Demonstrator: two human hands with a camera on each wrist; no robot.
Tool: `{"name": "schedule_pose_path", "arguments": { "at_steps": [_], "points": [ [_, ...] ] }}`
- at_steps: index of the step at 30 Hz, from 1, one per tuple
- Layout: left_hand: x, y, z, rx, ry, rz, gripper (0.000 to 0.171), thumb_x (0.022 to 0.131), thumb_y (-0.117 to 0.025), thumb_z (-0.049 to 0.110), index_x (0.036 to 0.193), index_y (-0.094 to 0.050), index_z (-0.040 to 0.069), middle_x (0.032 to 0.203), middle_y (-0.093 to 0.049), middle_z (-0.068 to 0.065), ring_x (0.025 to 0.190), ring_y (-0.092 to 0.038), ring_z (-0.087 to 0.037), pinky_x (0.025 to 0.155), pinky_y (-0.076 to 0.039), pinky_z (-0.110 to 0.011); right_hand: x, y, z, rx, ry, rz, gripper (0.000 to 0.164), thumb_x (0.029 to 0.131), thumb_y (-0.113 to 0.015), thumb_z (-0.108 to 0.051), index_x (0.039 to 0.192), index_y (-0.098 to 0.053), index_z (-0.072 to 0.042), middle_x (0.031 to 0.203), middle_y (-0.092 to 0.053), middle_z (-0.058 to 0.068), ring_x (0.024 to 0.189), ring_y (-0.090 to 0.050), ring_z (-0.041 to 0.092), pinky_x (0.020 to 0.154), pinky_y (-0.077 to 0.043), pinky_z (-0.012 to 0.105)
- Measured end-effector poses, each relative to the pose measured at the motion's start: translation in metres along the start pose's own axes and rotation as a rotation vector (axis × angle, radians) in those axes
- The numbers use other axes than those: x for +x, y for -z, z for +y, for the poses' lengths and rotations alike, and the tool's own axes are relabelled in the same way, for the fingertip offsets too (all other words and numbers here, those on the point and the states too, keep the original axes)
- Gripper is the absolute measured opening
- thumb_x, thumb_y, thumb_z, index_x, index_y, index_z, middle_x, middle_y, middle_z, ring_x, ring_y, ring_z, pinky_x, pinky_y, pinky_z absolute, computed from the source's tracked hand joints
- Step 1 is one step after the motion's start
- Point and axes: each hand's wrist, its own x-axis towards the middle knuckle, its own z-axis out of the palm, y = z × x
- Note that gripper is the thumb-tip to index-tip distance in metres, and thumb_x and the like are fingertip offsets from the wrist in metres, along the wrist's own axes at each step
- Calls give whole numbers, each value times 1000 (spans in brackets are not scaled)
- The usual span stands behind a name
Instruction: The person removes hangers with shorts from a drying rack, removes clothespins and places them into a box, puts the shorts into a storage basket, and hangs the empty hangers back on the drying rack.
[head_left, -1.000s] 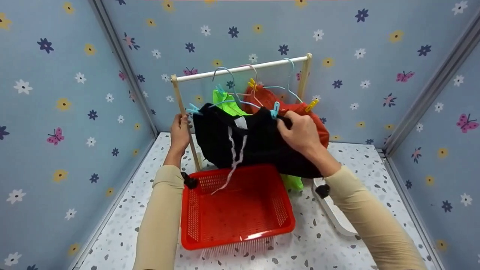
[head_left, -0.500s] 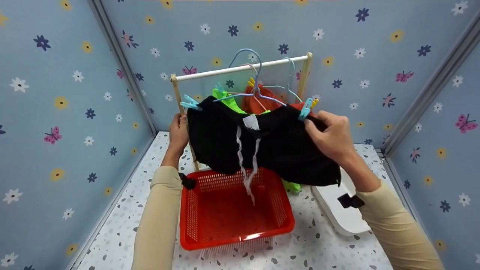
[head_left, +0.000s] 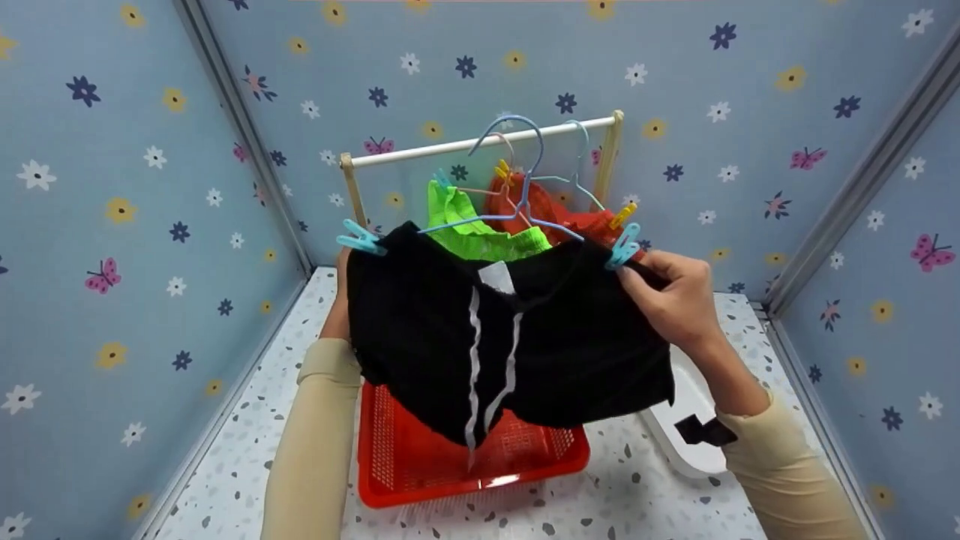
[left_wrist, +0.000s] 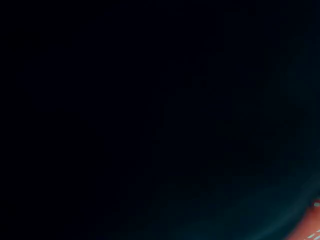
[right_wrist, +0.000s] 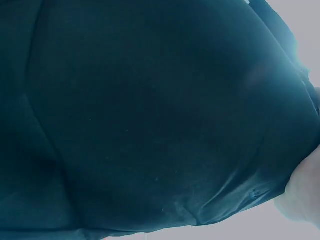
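Note:
Black shorts (head_left: 420,330) with a white drawstring (head_left: 475,352) hang spread from a blue hanger (head_left: 480,218), held by light-blue clothespins (head_left: 361,238) at both waistband corners. My right hand (head_left: 679,296) pinches the right waistband corner just below its clothespin (head_left: 624,246). The hanger's hook appears in front of the white rail (head_left: 420,152) of a small clothes rack. Of my left hand (head_left: 342,289) only a part shows by the rack's left post; the shorts cover its fingers. Dark cloth (left_wrist: 150,110) nearly fills the left wrist view, and the shorts (right_wrist: 160,115) fill most of the right wrist view.
Bright green clothing (head_left: 480,240) and orange-red clothing (head_left: 551,202) hang on the rack behind. In front stands a red basket (head_left: 472,487). A white tray (head_left: 682,442) lies to the right, and patterned panels surround the speckled table (head_left: 622,510).
The shorts and hanger first shifted right and up, then came down and nearer, now covering the left hand's fingers, which were round the rack post. The right hand moved right, still pinching the corner.

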Motion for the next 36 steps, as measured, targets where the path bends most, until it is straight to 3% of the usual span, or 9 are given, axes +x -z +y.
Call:
{"name": "schedule_pose_path", "arguments": {
  "at_steps": [3,5,7,10,13,17,24,31,36],
  "points": [
    [10,1,-20,-244,117,-12,17,101,-55,20,96,-64,6,81,-58,-7,66,-48,-16,67,-39,-26,-4,-1,-1,21,-3,-12,15,76,-69,12,65,-62,5,60,-56,2,55,-44,2,51,-35,18],
    [13,0,-23,-333,205,3,18,101,-55,23,104,-63,6,83,-57,-5,66,-48,-12,65,-39,-22,-7,-1,1,31,2,-23,14,76,-70,12,66,-63,6,61,-58,3,56,-45,2,52,-36,17],
    [13,-2,-23,-277,260,12,20,102,-52,20,110,-60,3,86,-58,-8,71,-54,-13,67,-43,-24,-9,0,4,40,10,-35,14,76,-70,12,66,-63,6,60,-58,2,56,-45,2,52,-35,17],
    [4,-4,-3,-143,205,-8,23,105,-44,19,116,-57,2,90,-59,-7,77,-59,-14,68,-46,-24,-13,2,9,54,16,-48,15,76,-71,12,65,-63,5,60,-57,2,56,-44,2,51,-35,18],
    [-5,-4,13,-99,192,-58,27,105,-42,25,119,-54,5,94,-56,-5,81,-55,-14,69,-43,-25,-15,3,15,65,18,-54,16,75,-72,13,65,-63,4,60,-58,2,55,-45,3,51,-35,18],
    [-5,-1,23,-58,254,-109,38,106,-38,31,131,-47,4,108,-53,-14,91,-50,-23,77,-40,-31,-17,2,22,67,14,-58,16,75,-73,13,65,-63,4,60,-59,4,56,-46,3,52,-36,17],
    [-4,19,28,104,341,-164,49,106,-38,28,148,-33,1,144,-38,-22,131,-37,-34,103,-34,-45,-25,0,32,74,-2,-54,19,75,-73,12,63,-62,3,60,-58,2,56,-45,4,52,-36,18],
    [-45,46,69,48,233,-42,35,105,-44,15,134,-48,-4,132,-48,-19,125,-44,-30,102,-34,-44,-38,-5,39,122,10,-75,20,75,-72,13,62,-62,2,58,-58,6,55,-46,4,52,-37,18],
    [-83,45,104,-73,167,-76,27,105,-43,11,122,-55,-6,118,-57,-15,112,-54,-30,94,-42,-37,-48,-6,44,142,13,-55,19,73,-71,16,62,-63,3,59,-60,9,55,-49,4,53,-39,18]
  ]
}}
